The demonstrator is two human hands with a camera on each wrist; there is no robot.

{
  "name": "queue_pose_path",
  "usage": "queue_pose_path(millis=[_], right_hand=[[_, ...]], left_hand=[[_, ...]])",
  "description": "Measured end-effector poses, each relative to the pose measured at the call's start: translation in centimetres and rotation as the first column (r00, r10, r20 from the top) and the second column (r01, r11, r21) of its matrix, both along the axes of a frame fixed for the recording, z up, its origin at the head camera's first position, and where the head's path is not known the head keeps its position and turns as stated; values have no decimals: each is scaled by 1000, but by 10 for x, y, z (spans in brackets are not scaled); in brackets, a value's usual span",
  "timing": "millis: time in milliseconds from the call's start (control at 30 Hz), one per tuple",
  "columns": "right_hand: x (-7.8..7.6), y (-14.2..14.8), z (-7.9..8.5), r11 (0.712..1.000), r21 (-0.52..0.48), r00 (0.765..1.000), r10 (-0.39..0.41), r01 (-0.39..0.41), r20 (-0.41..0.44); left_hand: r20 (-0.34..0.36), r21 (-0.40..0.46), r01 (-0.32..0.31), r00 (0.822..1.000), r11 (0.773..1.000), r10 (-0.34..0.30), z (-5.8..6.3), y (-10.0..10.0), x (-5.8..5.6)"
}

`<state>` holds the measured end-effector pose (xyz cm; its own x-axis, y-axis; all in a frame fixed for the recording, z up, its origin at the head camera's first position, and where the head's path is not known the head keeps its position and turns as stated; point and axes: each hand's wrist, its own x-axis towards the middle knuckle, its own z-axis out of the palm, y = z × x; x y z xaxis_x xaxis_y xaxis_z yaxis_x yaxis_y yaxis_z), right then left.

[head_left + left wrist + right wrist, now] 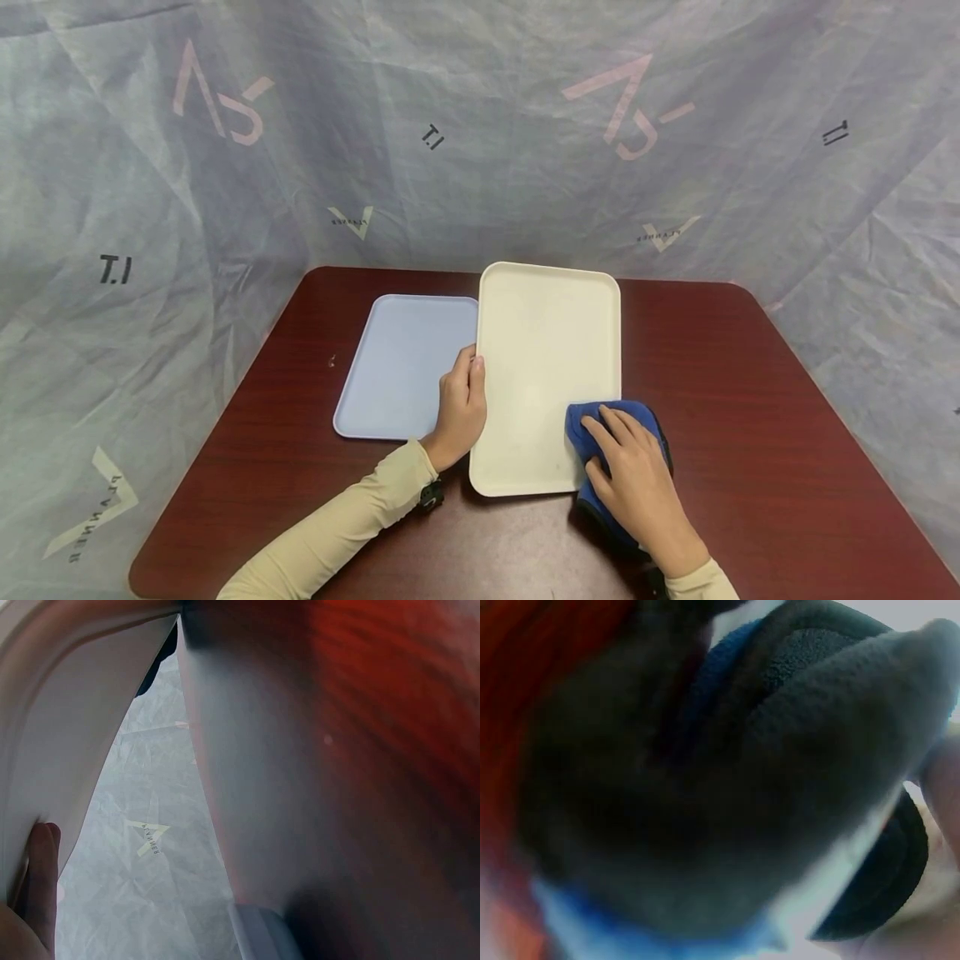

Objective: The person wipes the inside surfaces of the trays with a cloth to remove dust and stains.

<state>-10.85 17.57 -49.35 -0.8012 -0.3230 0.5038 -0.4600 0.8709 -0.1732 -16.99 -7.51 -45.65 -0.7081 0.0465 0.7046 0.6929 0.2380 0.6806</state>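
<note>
A cream rectangular tray [551, 358] is held up at a tilt above the table in the head view. My left hand [461, 408] grips its left edge, thumb on the front face and fingers behind; the left wrist view shows the tray's underside [67, 735] and fingertips against it. Over the tray's lower right corner lies a blue cloth [652, 417] with dark edging, my right hand [637, 479] holding it against the surface with bent, spread fingers. Folds of the cloth [810, 735] fill most of the right wrist view, dark and blurred.
A light blue tray [412, 358] lies flat on the dark red wooden table [750, 417], left of the cream tray and partly covered by it. Grey printed sheeting [510, 167] hangs behind the table and along both sides.
</note>
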Motion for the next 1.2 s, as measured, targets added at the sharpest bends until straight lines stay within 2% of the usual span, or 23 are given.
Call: queue_pose_path(millis=[267, 533, 833, 1200], right_hand=[[2, -14, 4, 1000, 15, 1000, 26, -26, 9], [4, -48, 12, 991, 50, 992, 126, -124, -26], [-1, -82, 18, 974, 35, 970, 226, -224, -87], [0, -93, 17, 968, 65, 965, 247, -242, -87]], left_hand=[[-3, 2, -2, 1000, 1000, 2, 0, 0, 0], [-3, 3, -26, 1000, 1000, 26, 0, 0, 1], [-1, -1, -16, 1000, 1000, 16, -2, 1, 2], [-42, -3, -66, 997, 998, 66, -6, 3, -1]])
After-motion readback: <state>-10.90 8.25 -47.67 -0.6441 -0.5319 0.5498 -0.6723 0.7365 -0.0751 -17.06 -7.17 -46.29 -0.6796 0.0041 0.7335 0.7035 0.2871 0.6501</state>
